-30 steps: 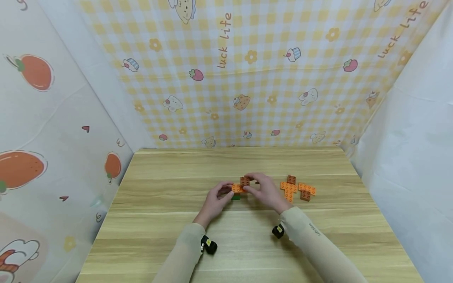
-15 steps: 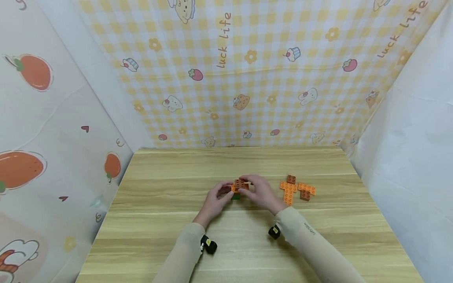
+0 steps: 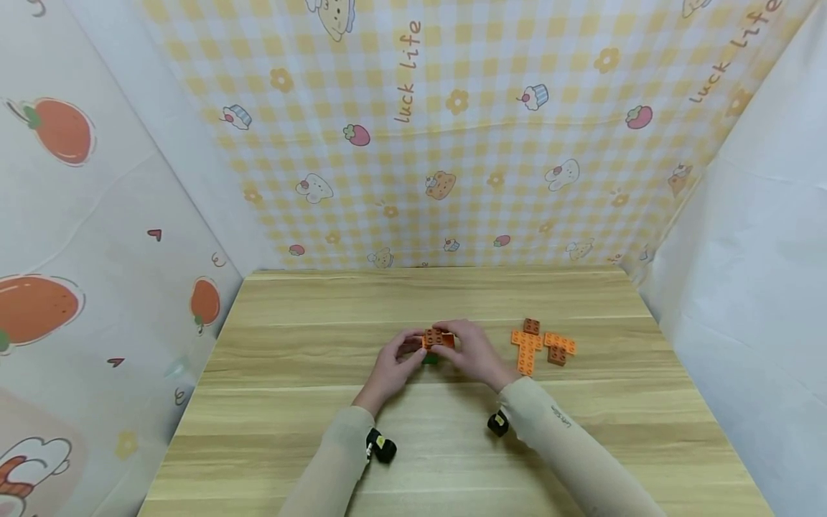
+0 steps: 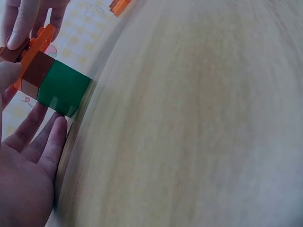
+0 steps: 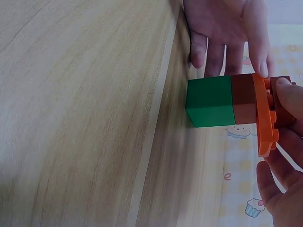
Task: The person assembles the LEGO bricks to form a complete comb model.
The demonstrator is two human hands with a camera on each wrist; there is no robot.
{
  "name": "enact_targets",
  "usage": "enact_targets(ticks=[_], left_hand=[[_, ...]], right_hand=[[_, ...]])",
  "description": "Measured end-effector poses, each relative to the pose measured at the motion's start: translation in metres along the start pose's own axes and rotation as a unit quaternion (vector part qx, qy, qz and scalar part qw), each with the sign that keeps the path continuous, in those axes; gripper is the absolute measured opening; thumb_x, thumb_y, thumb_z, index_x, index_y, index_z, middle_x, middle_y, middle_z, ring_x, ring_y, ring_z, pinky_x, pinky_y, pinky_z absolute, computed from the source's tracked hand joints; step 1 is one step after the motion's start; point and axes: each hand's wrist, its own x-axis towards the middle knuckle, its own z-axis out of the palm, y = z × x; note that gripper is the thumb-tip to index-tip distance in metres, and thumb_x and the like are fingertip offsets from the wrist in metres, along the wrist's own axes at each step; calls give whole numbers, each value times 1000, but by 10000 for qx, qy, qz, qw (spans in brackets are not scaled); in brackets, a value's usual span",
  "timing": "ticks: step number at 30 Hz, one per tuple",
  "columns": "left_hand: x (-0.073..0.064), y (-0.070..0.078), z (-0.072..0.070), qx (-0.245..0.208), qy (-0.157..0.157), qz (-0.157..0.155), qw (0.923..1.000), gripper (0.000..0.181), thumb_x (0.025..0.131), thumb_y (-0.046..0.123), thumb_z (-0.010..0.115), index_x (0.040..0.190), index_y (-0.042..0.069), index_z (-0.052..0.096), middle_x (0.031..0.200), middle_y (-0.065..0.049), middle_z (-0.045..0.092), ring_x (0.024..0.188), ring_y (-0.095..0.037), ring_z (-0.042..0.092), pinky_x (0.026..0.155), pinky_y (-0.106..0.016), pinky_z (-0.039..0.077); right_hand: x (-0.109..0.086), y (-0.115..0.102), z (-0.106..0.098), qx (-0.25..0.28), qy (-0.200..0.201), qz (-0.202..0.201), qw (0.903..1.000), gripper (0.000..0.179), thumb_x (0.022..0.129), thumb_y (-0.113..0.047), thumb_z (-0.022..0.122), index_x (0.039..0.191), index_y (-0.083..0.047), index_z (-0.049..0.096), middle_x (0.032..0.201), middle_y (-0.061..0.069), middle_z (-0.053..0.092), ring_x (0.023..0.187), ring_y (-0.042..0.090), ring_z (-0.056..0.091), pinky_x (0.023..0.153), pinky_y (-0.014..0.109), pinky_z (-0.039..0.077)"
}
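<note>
A small stack of toy building bricks stands on the table between both hands. Its base is a green block [image 5: 210,101], topped by a brown brick [image 5: 244,99] and then a longer orange plate [image 5: 265,125] that juts out to the right. My right hand [image 3: 474,352] pinches another brown brick [image 3: 433,337] at the plate's left end, against its studs; whether it is fully seated I cannot tell. My left hand [image 3: 393,366] steadies the stack from the left, thumb at the orange plate's edge and fingers behind, partly hidden in the head view.
Right of the hands lie orange pieces in a T shape [image 3: 528,348] with a brown brick [image 3: 532,326] at the top. Beside them sits an orange plate [image 3: 559,342] with a brown brick [image 3: 557,355]. A patterned cloth [image 3: 452,143] hangs behind the wooden table [image 3: 310,309].
My right hand has moved left with the brown brick, from above the orange plate's right part to its left end. The left hand has stayed in place.
</note>
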Motion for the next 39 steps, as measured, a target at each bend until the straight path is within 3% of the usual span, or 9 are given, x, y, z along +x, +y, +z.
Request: enact_targets(ticks=[10,27,37,39], left_hand=[[0,2,0,16,19,49,10000,38,105,25,68,142,18,62,133,-10,69,126,-29,64,99,-41,55],[-1,-1,1,49,30,32,10000,39,105,28,68,143,22,61,133,-7,69,126,-27,64,99,-41,55],[-1,-3,1,15,43,39,10000,39,105,25,68,143,21,61,134,-6,69,126,-25,64,95,-34,55],[-3,6,3,-68,112,-6,9999,38,105,20,68,142,17,62,133,-9,69,126,-28,64,94,-30,54]], right_hand=[[1,0,3,-205,-11,-236,9995,42,96,-18,80,130,2,69,117,11,74,100,22,69,83,40,58],[2,-4,-3,-356,-247,-93,9990,42,97,-24,78,131,-1,71,121,12,75,109,26,69,93,45,58],[6,-5,-4,-620,-344,-238,9972,37,97,-24,77,129,-4,72,118,9,76,105,24,68,89,44,57],[6,-5,-5,-685,-376,-278,9966,36,98,-24,77,128,-5,72,117,9,76,105,24,68,89,44,57]])
